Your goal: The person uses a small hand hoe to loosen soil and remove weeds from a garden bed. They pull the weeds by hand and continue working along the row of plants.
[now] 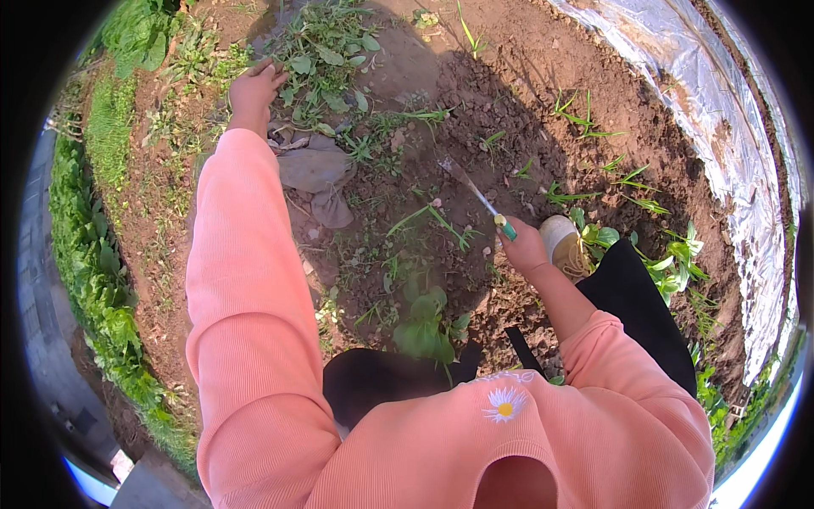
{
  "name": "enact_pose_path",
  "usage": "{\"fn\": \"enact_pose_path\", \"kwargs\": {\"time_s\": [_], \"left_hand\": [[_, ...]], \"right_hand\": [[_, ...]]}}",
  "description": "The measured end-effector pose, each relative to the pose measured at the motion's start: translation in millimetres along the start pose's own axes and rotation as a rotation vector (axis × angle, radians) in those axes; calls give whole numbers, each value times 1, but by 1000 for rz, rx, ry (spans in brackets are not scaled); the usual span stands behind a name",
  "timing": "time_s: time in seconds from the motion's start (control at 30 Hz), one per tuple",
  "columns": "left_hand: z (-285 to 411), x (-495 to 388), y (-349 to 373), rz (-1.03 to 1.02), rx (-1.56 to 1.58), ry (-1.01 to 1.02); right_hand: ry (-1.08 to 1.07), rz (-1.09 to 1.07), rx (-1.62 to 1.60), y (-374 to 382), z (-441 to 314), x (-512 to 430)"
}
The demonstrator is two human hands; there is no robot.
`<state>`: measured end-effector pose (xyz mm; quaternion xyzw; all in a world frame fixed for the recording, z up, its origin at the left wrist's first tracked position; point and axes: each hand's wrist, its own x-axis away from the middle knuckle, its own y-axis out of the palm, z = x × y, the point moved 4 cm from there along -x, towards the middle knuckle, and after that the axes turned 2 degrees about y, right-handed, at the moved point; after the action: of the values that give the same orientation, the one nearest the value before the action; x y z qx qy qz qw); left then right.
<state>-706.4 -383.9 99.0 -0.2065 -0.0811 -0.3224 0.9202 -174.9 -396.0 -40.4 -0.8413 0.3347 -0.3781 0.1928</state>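
Observation:
My left hand (pixel 254 95) reaches far out at the upper left, fingers spread at the edge of a heap of pulled weeds (pixel 327 60). Nothing shows in its grasp, though some fingertips are hard to make out against the leaves. A crumpled grey cloth or bag (pixel 318 175) lies on the soil just below the heap. In my right hand (pixel 526 247) is a small digging tool (pixel 474 188) with a green handle and a narrow, soil-stained metal blade. Its blade slants up and left, close above the ground; contact with the soil cannot be made out.
Young grassy seedlings (pixel 588 121) grow in the loose brown soil at the right. Beyond them runs silvery plastic mulch film (pixel 693 83). My shoe (pixel 563 245) stands beside broad-leaved plants (pixel 677 261). A blurred leafy plant (pixel 426 324) rises before my knees. Green crop rows (pixel 95 254) line the left.

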Motion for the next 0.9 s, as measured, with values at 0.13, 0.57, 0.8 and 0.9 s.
{"fn": "enact_pose_path", "kwargs": {"time_s": [0.13,0.57,0.8,0.9], "left_hand": [[-72,29,36,-43,-87,-164],[-195,135,210,-277,-755,458],[-188,135,230,-256,-970,486],[-189,133,231,-266,-1064,472]], "right_hand": [[-52,56,-44,-3,2,9],[-12,112,-41,3,20,11],[53,126,-152,8,37,19],[53,123,-110,7,35,17]]}}
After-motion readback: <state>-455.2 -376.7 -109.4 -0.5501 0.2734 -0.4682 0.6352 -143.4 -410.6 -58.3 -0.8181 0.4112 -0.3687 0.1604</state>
